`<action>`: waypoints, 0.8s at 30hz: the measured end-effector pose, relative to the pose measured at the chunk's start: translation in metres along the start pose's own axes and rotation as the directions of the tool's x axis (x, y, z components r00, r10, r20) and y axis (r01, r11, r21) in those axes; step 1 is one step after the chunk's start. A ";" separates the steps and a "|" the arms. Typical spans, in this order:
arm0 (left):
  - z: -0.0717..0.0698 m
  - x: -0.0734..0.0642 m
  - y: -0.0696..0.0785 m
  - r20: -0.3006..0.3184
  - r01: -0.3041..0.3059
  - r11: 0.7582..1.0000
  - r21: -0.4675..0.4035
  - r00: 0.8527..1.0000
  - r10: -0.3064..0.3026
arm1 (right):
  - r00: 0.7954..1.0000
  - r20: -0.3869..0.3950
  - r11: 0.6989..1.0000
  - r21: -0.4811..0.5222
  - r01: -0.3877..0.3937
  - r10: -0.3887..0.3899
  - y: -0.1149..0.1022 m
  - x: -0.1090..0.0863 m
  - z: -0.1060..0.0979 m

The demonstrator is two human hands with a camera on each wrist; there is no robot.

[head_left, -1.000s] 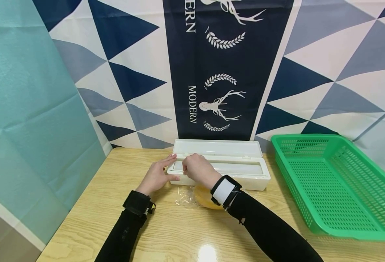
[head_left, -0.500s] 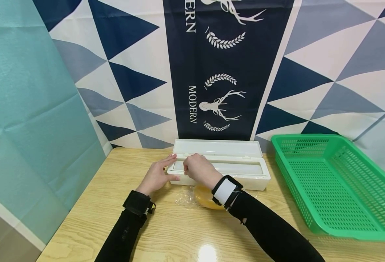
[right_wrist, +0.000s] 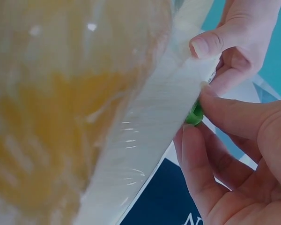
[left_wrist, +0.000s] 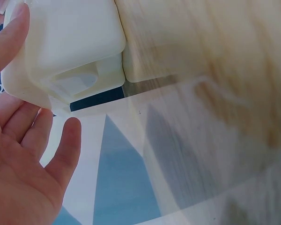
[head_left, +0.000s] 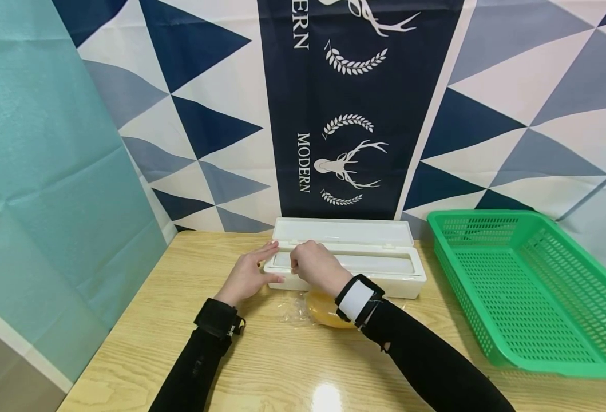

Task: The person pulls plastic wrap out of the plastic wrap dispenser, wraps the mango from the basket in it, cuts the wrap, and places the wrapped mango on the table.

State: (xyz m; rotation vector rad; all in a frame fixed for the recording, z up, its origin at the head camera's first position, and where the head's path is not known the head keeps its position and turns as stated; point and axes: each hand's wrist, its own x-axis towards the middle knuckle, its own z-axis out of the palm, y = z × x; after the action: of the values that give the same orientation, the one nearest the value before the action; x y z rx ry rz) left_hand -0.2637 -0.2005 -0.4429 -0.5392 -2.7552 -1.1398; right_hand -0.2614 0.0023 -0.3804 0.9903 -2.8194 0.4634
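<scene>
**Head and wrist views: position and grip**

Head view. The white box (head_left: 390, 285) rests near the far side of the bench (head_left: 261, 372), ahead of the person, with its lid (head_left: 341, 232) raised. Its long axis runs left to right, across the direction of reach. The left hand (head_left: 247, 278) spans the box's left end, thumb at the front, index finger toward the rear. The right hand (head_left: 319, 266) is at the front edge, left of the box's middle. Most of the box's length therefore extends to the right of both hands; this is judged the governing relation. A yellow item (head_left: 325, 312) with clear film (head_left: 294, 312) lies in front of the box, nearer the right hand. A green basket (head_left: 462, 292) stands to the right.

Left wrist view. The left hand holds the box end, thumb and fingers set wide; one finger stands apart.

Right wrist view. The right hand is narrow, pinching a green piece (right_wrist: 195, 114) at the box edge, just beside the left thumb. Whether this piece is fixed to the box cannot be determined.
</scene>
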 end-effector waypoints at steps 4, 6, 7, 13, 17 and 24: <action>0.000 0.001 0.000 0.001 0.006 1.000 -0.004 1.000 -0.006 | 1.000 0.001 1.000 -0.003 0.000 0.000 0.001 0.000 0.000; 0.000 0.001 -0.001 0.002 0.008 1.000 -0.003 1.000 -0.008 | 1.000 -0.002 1.000 -0.008 0.006 -0.006 0.001 0.000 0.000; 0.000 0.001 -0.001 0.001 0.008 1.000 -0.004 1.000 -0.007 | 1.000 -0.003 1.000 -0.010 0.009 -0.009 0.001 0.001 0.000; 0.000 0.000 0.000 0.002 0.004 1.000 -0.005 1.000 -0.004 | 1.000 -0.003 1.000 -0.016 0.023 -0.023 0.002 0.000 0.000; 0.000 0.000 0.000 0.004 0.001 1.000 -0.008 1.000 -0.001 | 0.999 -0.008 0.999 -0.025 0.034 -0.035 0.003 -0.001 -0.001; 0.000 0.000 -0.001 0.003 0.000 1.000 0.000 1.000 0.000 | 1.000 0.000 0.999 -0.033 0.029 -0.029 0.002 -0.002 -0.003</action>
State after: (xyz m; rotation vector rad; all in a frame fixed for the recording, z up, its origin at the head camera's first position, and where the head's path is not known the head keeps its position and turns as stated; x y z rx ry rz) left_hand -0.2642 -0.2014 -0.4434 -0.5420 -2.7577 -1.1398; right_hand -0.2609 0.0058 -0.3789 1.0235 -2.7988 0.4123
